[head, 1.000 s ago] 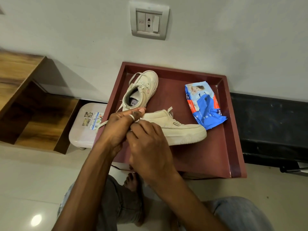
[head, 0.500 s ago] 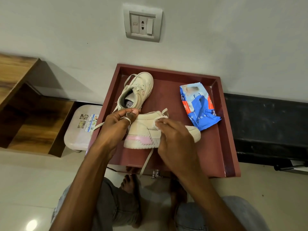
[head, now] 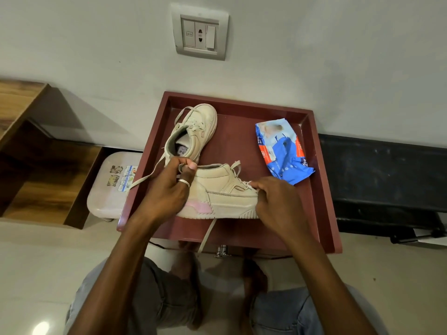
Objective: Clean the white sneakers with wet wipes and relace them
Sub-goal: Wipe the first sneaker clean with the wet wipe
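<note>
maroon tray set against the wall, clock read from its middle. just below the middle, toward 6 o'clock: near sneaker, sole down, side turned to the camera, toe at 3 o'clock, heel at 9, pink patch low on the heel side. left hand wrapped round the heel, thumb and forefinger closed over the collar, silver ring on that hand. right hand at the toe end, fingers curled, tips pinching the lace by the front eyelets; one end of that lace hanging past the tray's near rim at 6 o'clock. at 11 o'clock: far sneaker, upright, toe toward 12, opening toward the left hand; touching that hand or not, cannot tell. loose lace trailing from behind the left hand over the rim at 9 o'clock; held or not, cannot tell. at 2 o'clock: blue wipes pack, crumpled, flat on the tray floor, apart from both shoes and both hands. outside the tray at 9 o'clock: pale plastic stool with stickers, then a wooden shelf. on the wall at 12 o'clock: grey socket plate.
</note>
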A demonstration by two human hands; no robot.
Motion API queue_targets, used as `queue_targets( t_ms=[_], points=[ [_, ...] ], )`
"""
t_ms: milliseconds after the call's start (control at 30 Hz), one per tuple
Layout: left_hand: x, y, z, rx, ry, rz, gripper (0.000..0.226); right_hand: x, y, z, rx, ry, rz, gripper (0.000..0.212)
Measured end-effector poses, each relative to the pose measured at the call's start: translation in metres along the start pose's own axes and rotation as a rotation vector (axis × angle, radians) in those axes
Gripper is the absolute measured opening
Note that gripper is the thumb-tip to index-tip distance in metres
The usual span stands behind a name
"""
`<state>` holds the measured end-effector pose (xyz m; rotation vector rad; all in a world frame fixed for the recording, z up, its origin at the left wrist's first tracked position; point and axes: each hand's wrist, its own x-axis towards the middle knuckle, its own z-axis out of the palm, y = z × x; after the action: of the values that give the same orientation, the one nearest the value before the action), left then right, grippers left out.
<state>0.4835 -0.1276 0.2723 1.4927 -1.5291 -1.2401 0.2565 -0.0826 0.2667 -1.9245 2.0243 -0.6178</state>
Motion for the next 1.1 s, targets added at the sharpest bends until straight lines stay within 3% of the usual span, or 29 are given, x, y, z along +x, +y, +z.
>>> queue_targets(
  t_ms=[200,300,433,600,767,900,1100],
  points=[
    [-0.002,-0.006,0.004,0.135,-0.159,0.028,0.043,-0.005,-0.003,0.000,0.047,-0.063,-0.050,0.038],
    [-0.003,-0.009,-0.003,0.129,-0.178,0.064,0.042,-0.003,0.009,-0.006,0.054,-0.088,0.024,0.036],
    [-0.005,-0.008,-0.007,0.143,-0.133,0.120,0.042,-0.002,0.011,-0.010,0.050,-0.014,0.055,0.029],
    [-0.006,-0.006,-0.009,0.043,-0.022,0.128,0.036,-0.004,0.010,-0.017,0.145,-0.225,0.080,0.022],
    [-0.005,-0.001,-0.001,0.040,0.033,0.174,0.040,0.006,0.013,-0.002,-0.003,-0.044,0.046,0.026],
    [-0.003,-0.004,0.000,0.053,0.039,0.212,0.043,0.013,-0.001,0.008,-0.039,-0.086,-0.063,0.028],
    [-0.002,-0.016,-0.010,0.100,-0.057,0.228,0.039,0.014,0.018,-0.004,-0.050,-0.003,0.122,0.030]
  ],
)
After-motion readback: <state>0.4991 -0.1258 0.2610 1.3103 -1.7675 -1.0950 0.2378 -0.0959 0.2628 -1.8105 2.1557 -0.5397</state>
